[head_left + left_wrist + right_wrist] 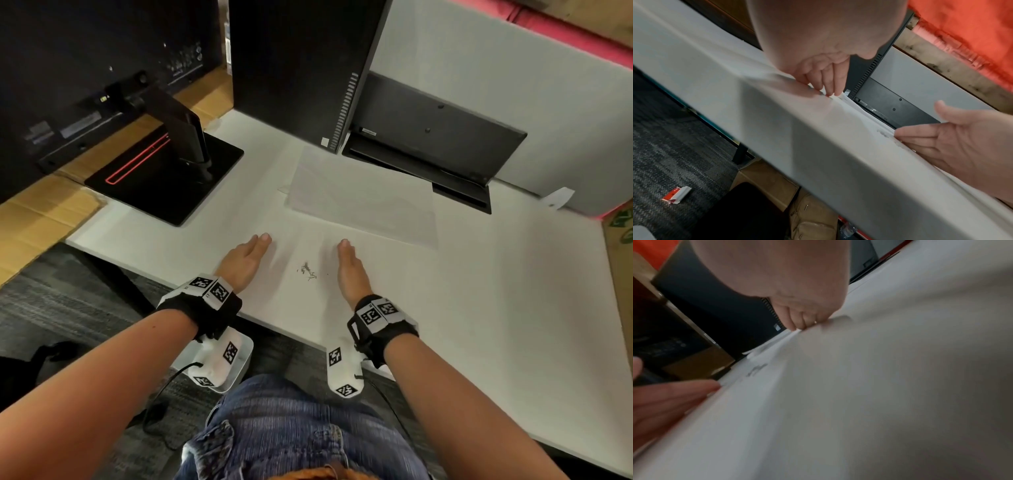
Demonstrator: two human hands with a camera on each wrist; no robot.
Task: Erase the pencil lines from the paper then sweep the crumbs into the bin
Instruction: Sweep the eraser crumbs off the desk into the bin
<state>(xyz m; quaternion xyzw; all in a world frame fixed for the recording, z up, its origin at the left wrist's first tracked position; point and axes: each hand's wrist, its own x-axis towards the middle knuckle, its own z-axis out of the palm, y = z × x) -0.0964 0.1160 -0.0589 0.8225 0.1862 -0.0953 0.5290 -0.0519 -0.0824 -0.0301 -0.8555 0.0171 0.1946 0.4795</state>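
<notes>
White desk (479, 308), monitors at the back; we see the paper (363, 198) lying flat beyond both hands. Left hand (245, 262) and right hand (349, 269) rest edge-down, fingers straight, holding nothing, flanking the crumbs (308, 270). Any remaining pencil lines are too faint to judge; the bin (239, 356) below the desk edge seems mostly hidden.

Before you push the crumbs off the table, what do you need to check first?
1. Crumbs gathered in one small pile: ok.
2. Left hand and right hand flat-fingered on either side of the pile: ok.
3. Paper lying further back, out of the sweep path: ok.
4. Pile close to the near table edge: ok.
5. Bin directly under the pile: cannot tell; a white container shows below the edge, left of it.
</notes>
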